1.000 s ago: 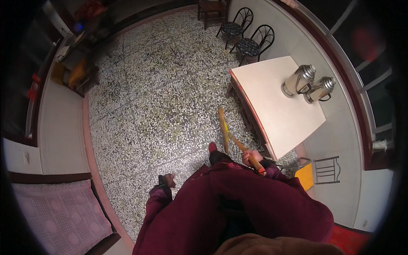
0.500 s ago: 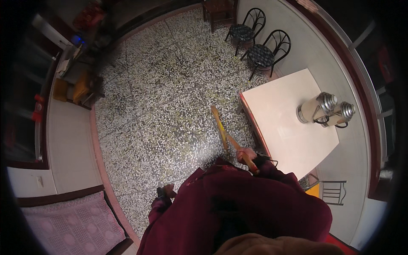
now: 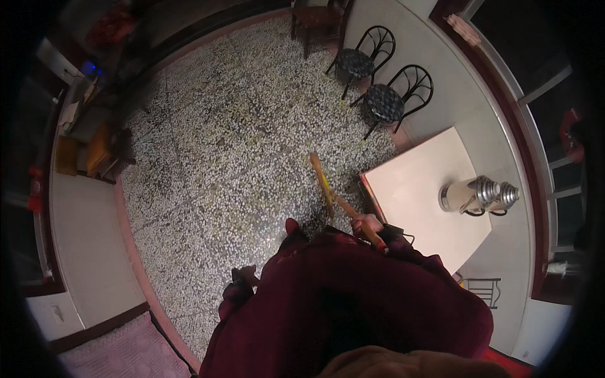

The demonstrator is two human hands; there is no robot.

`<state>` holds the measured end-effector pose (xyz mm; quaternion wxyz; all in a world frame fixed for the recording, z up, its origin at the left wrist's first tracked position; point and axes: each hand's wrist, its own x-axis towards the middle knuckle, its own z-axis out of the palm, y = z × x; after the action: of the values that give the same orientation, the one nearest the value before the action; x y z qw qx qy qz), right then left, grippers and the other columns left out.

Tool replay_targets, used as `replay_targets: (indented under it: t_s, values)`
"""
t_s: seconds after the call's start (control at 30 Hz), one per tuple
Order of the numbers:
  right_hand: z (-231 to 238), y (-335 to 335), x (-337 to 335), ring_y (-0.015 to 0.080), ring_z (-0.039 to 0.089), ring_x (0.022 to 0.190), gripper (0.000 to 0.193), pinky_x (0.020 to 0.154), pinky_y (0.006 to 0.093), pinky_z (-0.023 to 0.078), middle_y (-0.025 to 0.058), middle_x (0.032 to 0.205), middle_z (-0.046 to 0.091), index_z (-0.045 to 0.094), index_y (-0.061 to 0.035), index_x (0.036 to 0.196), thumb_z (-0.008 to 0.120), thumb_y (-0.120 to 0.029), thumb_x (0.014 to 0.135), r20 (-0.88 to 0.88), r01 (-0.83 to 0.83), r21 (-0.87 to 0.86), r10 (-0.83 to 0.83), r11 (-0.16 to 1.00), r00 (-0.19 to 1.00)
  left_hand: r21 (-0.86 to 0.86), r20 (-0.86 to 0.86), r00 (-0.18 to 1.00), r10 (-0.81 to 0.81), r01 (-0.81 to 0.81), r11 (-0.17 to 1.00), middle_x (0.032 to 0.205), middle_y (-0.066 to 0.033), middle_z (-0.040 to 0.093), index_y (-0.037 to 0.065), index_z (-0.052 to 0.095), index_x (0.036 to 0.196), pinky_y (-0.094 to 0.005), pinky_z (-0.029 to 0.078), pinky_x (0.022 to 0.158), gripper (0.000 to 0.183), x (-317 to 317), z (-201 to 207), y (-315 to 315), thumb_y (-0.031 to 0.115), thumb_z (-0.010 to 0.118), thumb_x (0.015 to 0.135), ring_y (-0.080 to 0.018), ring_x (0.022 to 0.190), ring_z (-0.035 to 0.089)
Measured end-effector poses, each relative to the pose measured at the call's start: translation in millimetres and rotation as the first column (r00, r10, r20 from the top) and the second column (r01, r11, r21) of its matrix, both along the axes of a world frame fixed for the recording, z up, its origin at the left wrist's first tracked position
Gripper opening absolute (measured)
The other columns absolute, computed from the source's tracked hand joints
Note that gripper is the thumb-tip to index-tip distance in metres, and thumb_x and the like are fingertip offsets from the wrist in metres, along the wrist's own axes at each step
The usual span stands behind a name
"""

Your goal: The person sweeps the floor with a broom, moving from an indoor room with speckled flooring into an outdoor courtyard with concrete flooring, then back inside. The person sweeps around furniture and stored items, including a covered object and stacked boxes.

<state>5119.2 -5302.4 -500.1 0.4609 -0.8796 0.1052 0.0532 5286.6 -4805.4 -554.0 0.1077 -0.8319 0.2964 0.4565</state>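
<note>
My right hand (image 3: 367,225) is wrapped round the handle of a T-shaped wooden tool (image 3: 345,205), beside the near left edge of the table. A long crossbar with a yellow middle sits at the tool's far end, above the floor, and the handle's lower end is reddish. At lower left, my left hand (image 3: 249,275) hangs low beside my body with a dark band at its wrist. It is nearest the speckled floor, and its fingers are too small and dim to make out. Dark red sleeves cover both arms.
A pale table (image 3: 422,201) at the right bears two vacuum flasks (image 3: 463,194). Two black chairs (image 3: 383,104) stand along the right wall, with a wooden chair (image 3: 315,25) beyond. At lower left is a pink-covered surface (image 3: 129,349). A reddish shoe tip (image 3: 292,225) shows on the speckled floor (image 3: 208,145).
My view has shifted, so the table and chairs sit lower in it. A reddish shoe tip has come into sight ahead of my body. My right hand keeps hold of the T-shaped wooden tool.
</note>
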Motion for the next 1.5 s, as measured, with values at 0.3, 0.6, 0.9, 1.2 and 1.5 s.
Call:
replay_targets:
  t_s: [0.3, 0.6, 0.9, 1.2, 1.5]
  values:
    - [31.3, -48.7, 145.5, 0.0132, 0.045, 0.049, 0.015, 0.045, 0.0255, 0.039, 0.0041, 0.056, 0.044, 0.04, -0.0049, 0.061, 0.043, -0.008, 0.075, -0.453, 0.454, 0.891, -0.078, 0.003, 0.888, -0.124, -0.399, 0.841, 0.364, -0.443, 0.888, 0.089, -0.0132, 0.057, 0.006, 0.051, 0.096, -0.0421, 0.04, 0.07, 0.049, 186.1, 2.6, -49.3, 0.033, 0.062, 0.057, -0.0261, 0.084, 0.056]
    - [80.0, -115.5, 263.4, 0.0105, 0.042, 0.046, 0.016, 0.043, 0.0216, 0.036, 0.0017, 0.056, 0.04, 0.038, -0.0071, 0.063, 0.04, -0.01, 0.079, -0.594, 0.53, 0.794, -0.197, -0.299, 0.78, -0.164, -0.318, 0.928, 0.196, -0.257, 0.952, 0.087, -0.0183, 0.056, 0.001, 0.05, 0.093, -0.0412, 0.044, 0.068, 0.05, 307.8, 2.4, -122.2, 0.027, 0.067, 0.054, -0.0316, 0.084, 0.054]
    - [19.5, -260.7, 412.6, 0.0112, 0.042, 0.046, 0.024, 0.049, 0.025, 0.039, -0.0001, 0.055, 0.044, 0.04, -0.0096, 0.058, 0.043, -0.02, 0.079, -0.737, 0.536, 0.549, -0.07, -0.642, 0.672, -0.09, -0.07, 0.988, 0.139, -0.145, 0.985, 0.08, -0.0189, 0.056, 0.004, 0.048, 0.087, -0.0423, 0.043, 0.063, 0.038, 391.6, 55.1, -190.5, 0.031, 0.06, 0.065, -0.0336, 0.081, 0.055]
    - [-14.7, -314.3, 558.7, 0.013, 0.041, 0.04, 0.015, 0.036, 0.0259, 0.034, 0.0016, 0.051, 0.041, 0.041, -0.0061, 0.067, 0.041, -0.015, 0.079, -0.771, 0.671, 0.626, -0.185, -0.397, 0.61, 0.066, -0.204, 0.855, 0.477, -0.474, 0.878, 0.077, -0.0169, 0.056, 0.003, 0.05, 0.093, -0.0395, 0.044, 0.058, 0.032, 483.0, 94.8, -279.1, 0.031, 0.038, 0.082, -0.0324, 0.072, 0.055]
    - [32.9, -341.1, 690.6, 0.0085, 0.043, 0.047, 0.011, 0.046, 0.0221, 0.038, -0.0024, 0.055, 0.042, 0.04, -0.008, 0.068, 0.042, -0.015, 0.076, -0.507, 0.41, 0.462, 0.145, -0.787, 0.85, -0.266, 0.118, 0.979, -0.166, 0.192, 0.945, 0.068, -0.0136, 0.059, 0.004, 0.053, 0.091, -0.0413, 0.044, 0.057, 0.036, 641.8, 18.0, -296.2, 0.032, 0.032, 0.085, -0.0329, 0.064, 0.057]
